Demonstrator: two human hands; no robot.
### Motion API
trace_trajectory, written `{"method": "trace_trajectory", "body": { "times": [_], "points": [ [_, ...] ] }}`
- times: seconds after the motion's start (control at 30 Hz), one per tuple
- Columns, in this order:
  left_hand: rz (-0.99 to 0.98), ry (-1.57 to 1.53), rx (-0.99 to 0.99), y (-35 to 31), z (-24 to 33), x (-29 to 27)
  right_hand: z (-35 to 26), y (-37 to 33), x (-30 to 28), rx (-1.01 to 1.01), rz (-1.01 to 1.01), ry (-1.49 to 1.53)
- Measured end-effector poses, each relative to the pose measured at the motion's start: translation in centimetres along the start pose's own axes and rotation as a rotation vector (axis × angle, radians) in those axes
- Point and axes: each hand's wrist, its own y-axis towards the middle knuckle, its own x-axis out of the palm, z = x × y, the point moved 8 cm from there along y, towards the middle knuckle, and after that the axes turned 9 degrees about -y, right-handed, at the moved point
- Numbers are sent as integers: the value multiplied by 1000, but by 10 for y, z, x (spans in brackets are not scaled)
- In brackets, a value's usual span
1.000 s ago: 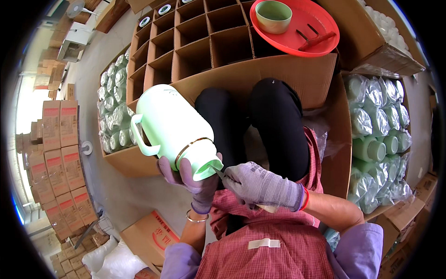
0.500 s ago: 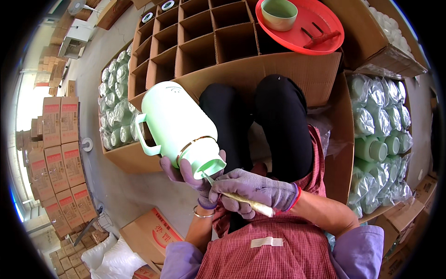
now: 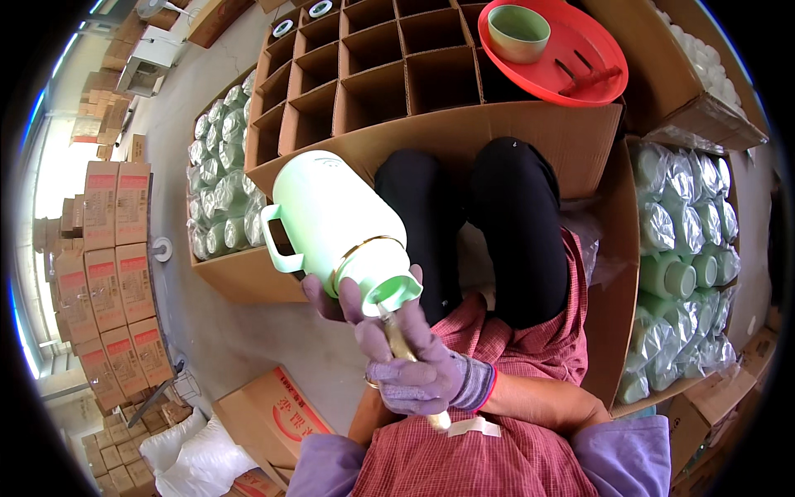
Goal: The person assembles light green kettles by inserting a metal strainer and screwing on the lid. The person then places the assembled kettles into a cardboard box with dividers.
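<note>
The left hand is cradling the neck of the mint-green jug, which is tilting mouth-first toward the wearer, beside the knees. The right hand is gripping a pale-handled tool, tip at the mouth. Ideally, the left should be bracing firmly, the right working lightly.

The grey floor carries an open carton of plastic-wrapped green vessels and, nearer the person, a red-printed carton. Ahead of the knees stands a box divided into cells; across its right part rests a red tray, holding a green cup and a pronged red tool.
</note>
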Motion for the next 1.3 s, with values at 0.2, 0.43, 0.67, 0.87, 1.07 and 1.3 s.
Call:
{"method": "trace_trajectory", "body": {
  "times": [0.2, 0.43, 0.67, 0.87, 1.07, 1.3],
  "points": [
    [-42, 35, -113, 2, -6, -1, -15, 6, 11, 19, 99, -131],
    [-20, -72, -246, 8, -21, 3, -22, -16, 36, 214, 705, -696],
    [-144, -101, -314, 15, -24, 2, -63, -12, 79, 124, 987, -1513],
    [-194, 21, -295, 14, -19, 4, -58, 22, 72, 64, 796, -1525],
    [-201, -52, -245, 31, -26, 6, -47, 11, 112, 95, 381, -2962],
    [-169, -154, -484, 72, -35, -23, -201, -8, 239, -987, 1112, -3320]
  ]
}}
